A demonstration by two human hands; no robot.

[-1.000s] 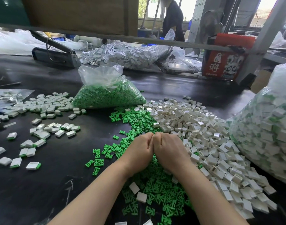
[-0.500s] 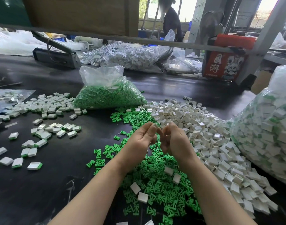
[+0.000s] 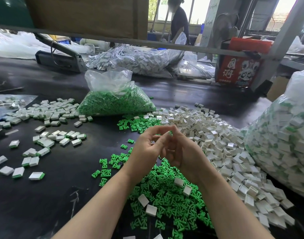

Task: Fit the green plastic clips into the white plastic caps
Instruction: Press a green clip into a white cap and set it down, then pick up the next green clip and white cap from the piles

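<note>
Hands up off green clips [image 3: 166, 192] now, a second ago both fists were pressed down in pile. Left hand [image 3: 144, 152] and right hand [image 3: 185, 156] meet above bench [image 3: 65, 187], fingers [image 3: 162, 129] pinch one clip [image 3: 170, 133] between them. Can't tell if cap's already in there, hidden by fingers. Caps [image 3: 222, 147] heaped just right of hands. Our guess: pick done, push-fit next.

Loose clips [image 3: 166, 192] lie at lower centre on the tabletop [image 3: 44, 200], caps [image 3: 216, 145] heaped to their right, a bag of clips [image 3: 116, 102] above centre, assembled pieces [image 3: 44, 118] at left.
</note>
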